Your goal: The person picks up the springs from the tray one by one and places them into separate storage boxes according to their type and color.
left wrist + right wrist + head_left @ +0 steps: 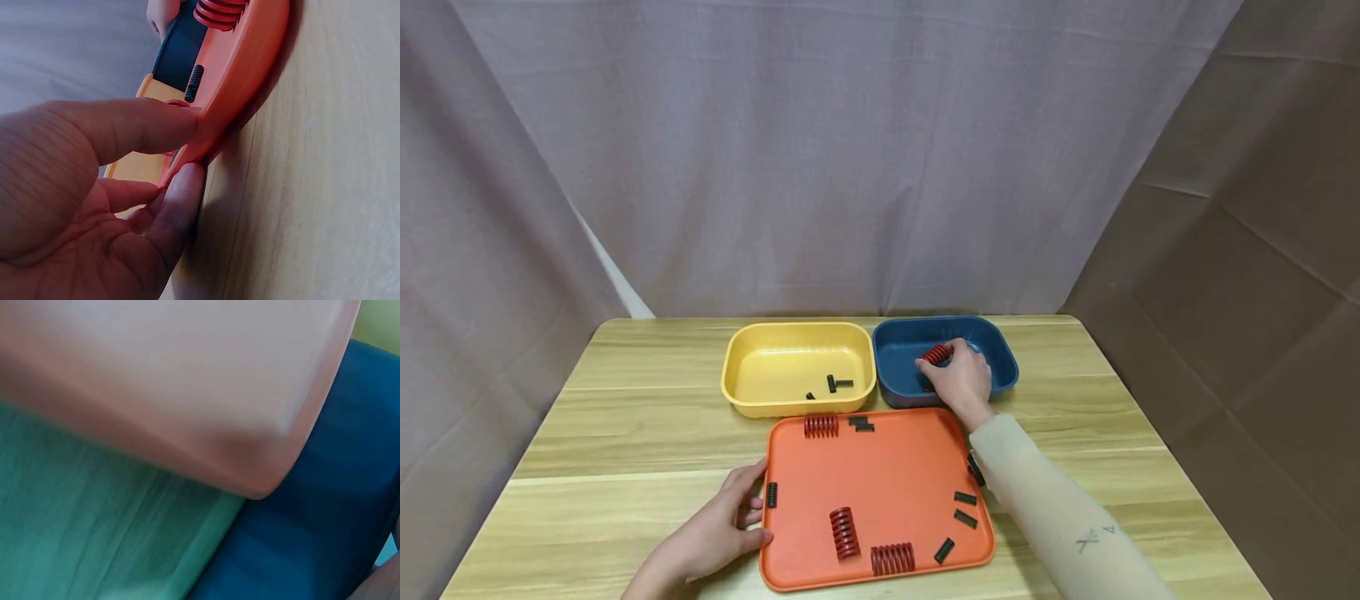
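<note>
My right hand (966, 379) pinches a red coil spring (936, 355) inside the blue bin (1007, 367); part of another red piece shows below it. At the left edge of the orange tray (880, 467), my left hand (722, 525) grips the rim, thumb and fingertips pressed on it in the left wrist view. On the tray lie red springs, one near the middle front (845, 533), one at the front edge (892, 559) and one at the back (822, 427). Several small black springs (966, 519) are scattered along its edges.
A yellow bin (756, 408) stands left of the blue one, with a few small black springs (844, 383) in it. Both bins sit behind the tray on the wooden table (625, 417). Grey curtains (820, 167) hang at the back and sides.
</note>
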A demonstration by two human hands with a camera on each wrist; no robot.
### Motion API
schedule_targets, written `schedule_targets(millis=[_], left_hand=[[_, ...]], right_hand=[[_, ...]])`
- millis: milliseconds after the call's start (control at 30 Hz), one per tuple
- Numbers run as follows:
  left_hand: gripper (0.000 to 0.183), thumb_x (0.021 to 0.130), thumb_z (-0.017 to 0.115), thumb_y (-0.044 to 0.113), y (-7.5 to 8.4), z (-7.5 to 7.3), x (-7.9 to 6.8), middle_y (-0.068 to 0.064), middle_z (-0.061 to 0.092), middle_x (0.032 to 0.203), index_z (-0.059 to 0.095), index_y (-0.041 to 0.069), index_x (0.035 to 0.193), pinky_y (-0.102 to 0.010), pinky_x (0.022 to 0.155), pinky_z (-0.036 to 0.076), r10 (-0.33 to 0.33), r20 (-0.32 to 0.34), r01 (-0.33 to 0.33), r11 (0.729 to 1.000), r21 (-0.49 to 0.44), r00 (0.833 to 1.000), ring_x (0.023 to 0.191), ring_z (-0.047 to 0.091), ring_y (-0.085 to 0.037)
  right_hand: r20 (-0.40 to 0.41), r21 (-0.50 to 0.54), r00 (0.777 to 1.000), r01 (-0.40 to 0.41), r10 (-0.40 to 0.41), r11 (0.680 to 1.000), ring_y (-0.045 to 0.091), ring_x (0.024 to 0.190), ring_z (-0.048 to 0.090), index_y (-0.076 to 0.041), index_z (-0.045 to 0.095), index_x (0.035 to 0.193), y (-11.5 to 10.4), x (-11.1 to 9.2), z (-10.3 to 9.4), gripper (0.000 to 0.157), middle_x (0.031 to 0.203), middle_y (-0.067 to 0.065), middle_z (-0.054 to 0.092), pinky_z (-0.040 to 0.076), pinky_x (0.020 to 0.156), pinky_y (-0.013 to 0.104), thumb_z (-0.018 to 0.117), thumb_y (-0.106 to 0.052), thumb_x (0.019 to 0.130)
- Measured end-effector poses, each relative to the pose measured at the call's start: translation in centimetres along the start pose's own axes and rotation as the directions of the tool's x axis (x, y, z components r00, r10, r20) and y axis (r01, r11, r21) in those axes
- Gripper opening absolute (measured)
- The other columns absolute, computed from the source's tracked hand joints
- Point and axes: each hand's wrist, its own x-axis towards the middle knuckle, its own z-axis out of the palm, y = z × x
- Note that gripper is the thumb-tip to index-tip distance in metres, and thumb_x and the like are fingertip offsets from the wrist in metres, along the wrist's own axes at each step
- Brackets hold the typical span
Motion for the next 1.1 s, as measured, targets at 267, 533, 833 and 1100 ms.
schedule_targets(millis=[267,533,833,1100], left_hand=[[0.094,0.078,0.075,-0.005,0.2,0.1,0.0,-0.019,0.025,0.142,0.017,-0.002,0.152,-0.028,0.092,0.049,-0.008,-0.002,0.008,1.0,-0.013,1.0,0.114,0.043,-0.031],[0.094,0.078,0.075,-0.005,0.1,0.1,-0.1,-0.019,0.025,0.142,0.017,-0.002,0.152,-0.029,0.093,0.048,-0.002,-0.001,0.002,1.0,-0.01,1.0,0.114,0.043,-0.031],[0.094,0.079,0.076,-0.003,0.2,0.1,0.0,-0.019,0.026,0.14,0.016,-0.002,0.152,-0.028,0.092,0.049,-0.008,0.004,0.008,1.0,0.005,1.0,0.113,0.044,-0.03],[0.095,0.079,0.078,0.002,0.4,0.0,-0.1,-0.019,0.029,0.138,0.017,-0.003,0.152,-0.027,0.091,0.049,-0.019,-0.005,0.019,0.998,0.067,1.0,0.113,0.045,-0.03]], right_hand=[[0.004,0.024,1.0,-0.004,0.004,1.0,0.031,0.097,0.05,-0.009,0.056,0.12,0.0,0.0,0.0,0.064,0.104,0.01,0.063,0.041,0.089,0.047,0.075,-0.053,0.078],[0.0,0.053,1.0,0.031,-0.031,0.998,0.029,0.099,0.05,-0.009,0.057,0.123,0.2,-0.1,-0.2,0.069,0.109,0.012,0.063,0.043,0.088,0.047,0.073,-0.058,0.077],[-0.014,0.14,0.993,0.116,-0.116,0.983,0.027,0.1,0.05,-0.008,0.057,0.124,0.0,-1.3,-1.6,0.067,0.11,0.012,0.063,0.046,0.085,0.046,0.076,-0.053,0.077],[0.087,0.276,0.98,0.15,-0.18,0.949,0.028,0.106,0.054,-0.014,0.055,0.126,-0.2,-3.4,-3.6,0.069,0.114,0.006,0.06,0.049,0.086,0.042,0.075,-0.056,0.076]])
